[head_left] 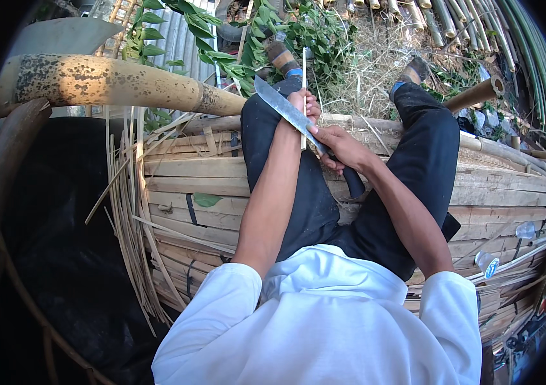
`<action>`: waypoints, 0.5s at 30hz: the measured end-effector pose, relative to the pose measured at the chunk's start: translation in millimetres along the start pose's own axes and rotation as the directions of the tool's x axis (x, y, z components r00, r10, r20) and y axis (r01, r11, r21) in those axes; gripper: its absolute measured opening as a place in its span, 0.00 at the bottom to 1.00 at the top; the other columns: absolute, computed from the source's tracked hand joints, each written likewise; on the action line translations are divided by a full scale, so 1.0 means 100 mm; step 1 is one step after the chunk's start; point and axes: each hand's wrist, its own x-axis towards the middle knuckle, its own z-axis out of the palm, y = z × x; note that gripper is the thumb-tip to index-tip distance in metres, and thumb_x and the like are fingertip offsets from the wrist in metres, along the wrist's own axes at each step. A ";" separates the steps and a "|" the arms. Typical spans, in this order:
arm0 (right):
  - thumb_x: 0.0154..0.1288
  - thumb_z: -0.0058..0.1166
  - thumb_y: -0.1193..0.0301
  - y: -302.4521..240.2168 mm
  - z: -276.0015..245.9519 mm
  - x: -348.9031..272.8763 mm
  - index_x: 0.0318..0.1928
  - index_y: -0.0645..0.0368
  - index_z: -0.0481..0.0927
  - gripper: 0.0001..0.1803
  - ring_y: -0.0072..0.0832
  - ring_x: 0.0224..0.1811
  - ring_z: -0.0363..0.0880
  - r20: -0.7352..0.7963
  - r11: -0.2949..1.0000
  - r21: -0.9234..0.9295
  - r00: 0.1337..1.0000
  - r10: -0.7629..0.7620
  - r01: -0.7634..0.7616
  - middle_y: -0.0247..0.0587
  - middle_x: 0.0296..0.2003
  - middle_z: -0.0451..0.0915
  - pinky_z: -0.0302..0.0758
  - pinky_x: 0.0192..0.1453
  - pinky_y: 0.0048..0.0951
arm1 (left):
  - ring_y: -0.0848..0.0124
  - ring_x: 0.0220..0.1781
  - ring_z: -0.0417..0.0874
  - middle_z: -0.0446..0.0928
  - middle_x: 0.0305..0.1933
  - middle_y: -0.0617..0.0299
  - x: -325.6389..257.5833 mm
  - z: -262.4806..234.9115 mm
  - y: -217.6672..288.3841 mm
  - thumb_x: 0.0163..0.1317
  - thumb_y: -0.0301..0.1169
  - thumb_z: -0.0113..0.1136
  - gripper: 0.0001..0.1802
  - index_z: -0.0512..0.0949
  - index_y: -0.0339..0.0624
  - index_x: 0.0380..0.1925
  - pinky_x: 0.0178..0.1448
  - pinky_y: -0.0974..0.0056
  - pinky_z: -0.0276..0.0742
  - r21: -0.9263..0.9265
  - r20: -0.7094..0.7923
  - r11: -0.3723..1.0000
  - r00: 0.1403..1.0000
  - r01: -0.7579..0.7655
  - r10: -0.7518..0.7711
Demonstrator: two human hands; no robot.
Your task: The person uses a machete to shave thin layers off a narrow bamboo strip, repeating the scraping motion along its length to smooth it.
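My left hand [305, 106] is closed around a thin, pale bamboo strip [304, 67] that stands lengthwise above my left thigh. In my right hand [345, 146] is a machete [279, 104], gripped where the blade meets its black handle [353, 183]. The broad grey blade points up and to the left, crossing over my left wrist and the strip. Both hands are close together, with the blade lying against or just above the strip; the exact contact cannot be made out.
I sit on a slatted bamboo bench [202, 186]. Thin split strips [133, 212] hang over its left side. A thick bamboo pole [119, 80] crosses at the left. Plastic cups [486, 263] lie at the right. Cut bamboo poles [465, 22] and leafy branches [318, 45] lie ahead.
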 end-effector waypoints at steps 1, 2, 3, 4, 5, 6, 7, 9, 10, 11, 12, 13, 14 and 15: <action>0.71 0.40 0.46 0.01 -0.01 0.01 0.22 0.59 0.69 0.30 0.18 0.06 0.62 0.012 1.000 0.014 1.000 -0.001 0.001 0.34 0.09 0.66 0.60 0.08 0.21 | 0.80 0.16 0.57 0.59 0.21 0.68 0.00 0.01 0.00 0.71 0.34 0.38 0.09 0.61 0.45 0.30 0.13 0.76 0.52 0.001 0.001 1.000 1.000 0.001 -0.001; 0.70 0.40 0.46 0.02 -0.02 0.01 0.22 0.59 0.69 0.30 0.19 0.05 0.61 0.026 1.000 0.028 1.000 -0.002 0.001 0.34 0.09 0.66 0.60 0.08 0.21 | 0.80 0.16 0.57 0.59 0.21 0.68 0.00 0.00 -0.01 0.70 0.33 0.39 0.09 0.61 0.45 0.29 0.13 0.76 0.52 -0.008 0.005 1.000 1.000 -0.006 0.006; 0.70 0.40 0.46 0.02 -0.02 0.01 0.22 0.59 0.69 0.30 0.19 0.05 0.61 0.026 1.000 0.028 1.000 -0.002 0.001 0.34 0.09 0.66 0.60 0.08 0.21 | 0.80 0.16 0.57 0.59 0.21 0.67 0.01 0.00 -0.01 0.69 0.32 0.39 0.09 0.61 0.45 0.29 0.13 0.76 0.52 -0.016 0.009 1.000 1.000 -0.012 0.012; 0.70 0.40 0.46 0.02 -0.03 -0.01 0.22 0.59 0.68 0.30 0.18 0.05 0.61 0.041 0.999 0.035 0.999 0.004 -0.005 0.34 0.09 0.66 0.59 0.08 0.21 | 0.80 0.16 0.57 0.59 0.21 0.67 0.01 0.00 -0.01 0.69 0.32 0.39 0.09 0.61 0.45 0.29 0.13 0.76 0.52 -0.016 0.010 1.000 1.000 -0.012 0.012; 0.70 0.40 0.46 0.01 -0.02 -0.01 0.22 0.58 0.68 0.30 0.18 0.05 0.60 0.058 0.999 0.042 0.998 0.010 -0.012 0.34 0.09 0.66 0.59 0.07 0.21 | 0.80 0.15 0.57 0.59 0.21 0.67 0.02 -0.02 -0.01 0.69 0.31 0.40 0.08 0.61 0.44 0.28 0.13 0.76 0.52 -0.025 0.018 1.000 1.000 -0.016 0.017; 0.70 0.40 0.46 0.00 0.00 -0.03 0.22 0.58 0.68 0.30 0.18 0.05 0.60 0.059 0.999 0.041 0.998 0.011 -0.013 0.34 0.09 0.66 0.59 0.07 0.21 | 0.80 0.15 0.58 0.60 0.21 0.67 0.02 -0.03 -0.01 0.68 0.31 0.40 0.08 0.62 0.44 0.28 0.13 0.76 0.52 -0.033 0.027 0.999 0.999 -0.021 0.022; 0.70 0.40 0.46 -0.02 0.02 -0.04 0.23 0.58 0.68 0.29 0.18 0.05 0.60 0.049 0.999 0.038 0.999 0.019 -0.021 0.34 0.09 0.65 0.59 0.07 0.21 | 0.80 0.15 0.58 0.60 0.21 0.67 0.03 -0.04 0.00 0.68 0.31 0.40 0.08 0.62 0.44 0.28 0.13 0.76 0.52 -0.034 0.027 0.999 0.999 -0.022 0.023; 0.70 0.40 0.46 -0.03 0.02 -0.05 0.23 0.58 0.68 0.29 0.18 0.05 0.60 0.035 0.999 0.034 0.999 0.026 -0.027 0.34 0.09 0.65 0.59 0.07 0.21 | 0.80 0.17 0.59 0.60 0.22 0.66 0.04 -0.05 0.03 0.72 0.34 0.39 0.12 0.63 0.41 0.30 0.15 0.78 0.55 -0.009 0.035 0.999 0.998 -0.045 0.045; 0.70 0.40 0.46 -0.02 0.01 -0.05 0.23 0.58 0.68 0.29 0.18 0.05 0.60 0.041 0.998 0.044 0.999 0.032 -0.034 0.34 0.09 0.65 0.59 0.07 0.21 | 0.80 0.17 0.59 0.60 0.22 0.66 0.05 -0.05 0.02 0.72 0.34 0.39 0.12 0.63 0.41 0.30 0.15 0.78 0.55 -0.009 0.036 0.999 0.998 -0.046 0.047; 0.70 0.40 0.46 -0.02 0.00 -0.05 0.23 0.59 0.68 0.29 0.18 0.04 0.60 0.045 0.998 0.056 0.998 0.037 -0.040 0.34 0.08 0.65 0.58 0.07 0.21 | 0.80 0.16 0.58 0.60 0.21 0.66 0.06 -0.05 0.01 0.72 0.35 0.39 0.12 0.63 0.41 0.29 0.15 0.78 0.55 -0.003 0.031 0.999 0.998 -0.048 0.048; 0.70 0.40 0.46 -0.01 -0.01 -0.05 0.23 0.59 0.68 0.29 0.18 0.04 0.60 0.044 0.998 0.057 0.998 0.035 -0.038 0.34 0.08 0.65 0.58 0.07 0.21 | 0.80 0.16 0.58 0.60 0.21 0.66 0.06 -0.04 0.00 0.72 0.35 0.39 0.12 0.63 0.41 0.29 0.15 0.78 0.55 0.004 0.026 0.999 0.998 -0.049 0.049; 0.70 0.40 0.46 0.00 -0.01 -0.06 0.23 0.58 0.68 0.29 0.18 0.04 0.60 0.049 0.997 0.068 0.998 0.034 -0.037 0.34 0.08 0.65 0.58 0.07 0.21 | 0.80 0.16 0.58 0.60 0.21 0.66 0.06 -0.03 0.00 0.72 0.35 0.39 0.12 0.63 0.41 0.29 0.15 0.78 0.55 0.005 0.027 0.999 0.998 -0.049 0.049; 0.70 0.40 0.46 -0.01 -0.01 -0.06 0.23 0.58 0.68 0.29 0.18 0.04 0.60 0.056 0.996 0.078 0.998 0.032 -0.037 0.34 0.08 0.65 0.58 0.07 0.21 | 0.80 0.16 0.58 0.60 0.21 0.66 0.07 -0.05 0.01 0.72 0.35 0.39 0.12 0.63 0.41 0.29 0.16 0.77 0.55 -0.009 0.021 0.999 0.999 -0.040 0.040; 0.70 0.40 0.46 -0.01 -0.01 -0.06 0.23 0.58 0.68 0.29 0.18 0.04 0.60 0.057 0.996 0.077 0.998 0.030 -0.035 0.34 0.08 0.65 0.58 0.07 0.21 | 0.80 0.16 0.58 0.60 0.21 0.66 0.08 -0.05 0.01 0.72 0.35 0.38 0.13 0.63 0.41 0.29 0.16 0.77 0.56 -0.023 0.015 0.999 0.999 -0.031 0.032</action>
